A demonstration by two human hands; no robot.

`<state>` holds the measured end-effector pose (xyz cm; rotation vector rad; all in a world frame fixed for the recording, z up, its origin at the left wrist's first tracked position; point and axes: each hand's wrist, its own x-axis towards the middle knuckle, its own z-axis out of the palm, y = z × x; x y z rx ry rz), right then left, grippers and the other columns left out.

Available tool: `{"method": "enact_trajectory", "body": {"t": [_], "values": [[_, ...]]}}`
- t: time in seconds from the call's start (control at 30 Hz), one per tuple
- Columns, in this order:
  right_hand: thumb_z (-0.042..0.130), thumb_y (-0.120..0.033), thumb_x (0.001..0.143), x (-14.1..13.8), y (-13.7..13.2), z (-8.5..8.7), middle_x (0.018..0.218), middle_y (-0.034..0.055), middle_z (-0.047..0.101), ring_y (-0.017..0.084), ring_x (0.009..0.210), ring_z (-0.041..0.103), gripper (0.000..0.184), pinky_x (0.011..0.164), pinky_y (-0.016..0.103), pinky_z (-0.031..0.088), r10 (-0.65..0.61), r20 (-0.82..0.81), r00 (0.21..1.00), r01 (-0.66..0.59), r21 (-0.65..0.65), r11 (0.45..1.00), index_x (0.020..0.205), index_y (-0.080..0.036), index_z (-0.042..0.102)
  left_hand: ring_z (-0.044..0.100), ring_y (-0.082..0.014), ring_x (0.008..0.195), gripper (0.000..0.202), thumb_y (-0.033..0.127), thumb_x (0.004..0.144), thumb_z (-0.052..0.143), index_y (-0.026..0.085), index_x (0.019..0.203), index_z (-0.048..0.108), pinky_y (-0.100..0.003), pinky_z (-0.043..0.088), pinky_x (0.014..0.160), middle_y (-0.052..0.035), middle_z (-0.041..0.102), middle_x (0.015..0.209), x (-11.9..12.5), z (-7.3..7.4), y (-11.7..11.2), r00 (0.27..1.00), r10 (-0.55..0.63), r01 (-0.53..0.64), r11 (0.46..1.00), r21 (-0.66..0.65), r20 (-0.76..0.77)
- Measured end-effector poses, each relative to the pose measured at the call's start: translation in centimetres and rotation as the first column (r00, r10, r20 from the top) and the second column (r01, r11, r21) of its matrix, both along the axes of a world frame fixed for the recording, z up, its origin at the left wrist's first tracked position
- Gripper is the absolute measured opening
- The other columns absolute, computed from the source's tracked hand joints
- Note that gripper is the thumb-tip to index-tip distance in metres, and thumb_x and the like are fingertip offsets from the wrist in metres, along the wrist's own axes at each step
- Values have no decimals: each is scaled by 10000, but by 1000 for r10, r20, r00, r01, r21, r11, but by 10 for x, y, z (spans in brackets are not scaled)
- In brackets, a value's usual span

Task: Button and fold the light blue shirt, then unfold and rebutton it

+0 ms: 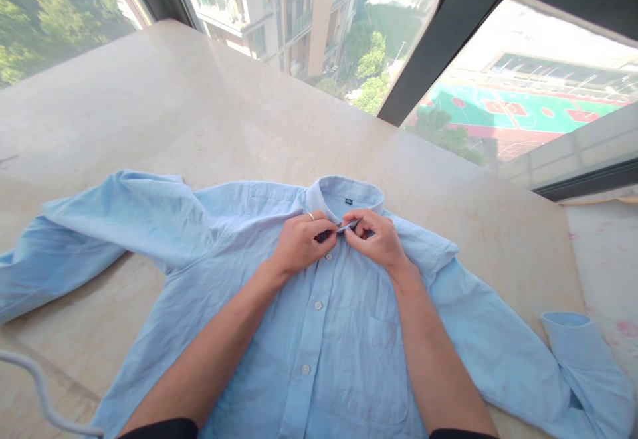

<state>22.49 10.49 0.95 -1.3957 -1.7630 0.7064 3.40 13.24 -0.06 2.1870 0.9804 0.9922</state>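
2 hands, left (300,243) and right (377,235), fingers (356,215) pinched closed on collar (363,190); shirt (285,333) below them looks light, floppy, so grab collar imo.

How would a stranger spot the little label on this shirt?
Find the light blue shirt spread across the pale surface below the window frame. Follow its buttons up past the left hand and right hand to the collar. Inside the collar's back sits the label: a tiny dark rectangle, unlike the pale, round buttons.
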Motion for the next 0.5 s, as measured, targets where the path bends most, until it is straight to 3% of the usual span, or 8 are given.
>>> {"method": "enact_trajectory", "body": {"t": [0.3, 0.5], "values": [[593, -151, 787, 1, 2, 0, 604, -63, 567, 89, 524, 508, 262, 578, 223, 440, 33, 16, 999, -33, -7, 999, 1033, -192, 674, 631, -117, 649, 142, 151, 814, 625, 183, 900, 732, -241, 488, 637, -28, 726, 862, 0, 1, 0, 999, -7, 6, 1000, -12, -52], [582, -131, 794, 1, 3, -3, 721, -36, 631, 83, 550, 509, 305, 612, 232, 457, 76, 23, 997, -75, -14, 997, 1080, -198, 665, 618, -110, 630, 125, 150, 806, 628, 193, 858, 733, -234, 479, 628, -15, 717, 809, 0, 0, 0, 999, 1, -2, 1000, -23, -44]]}}
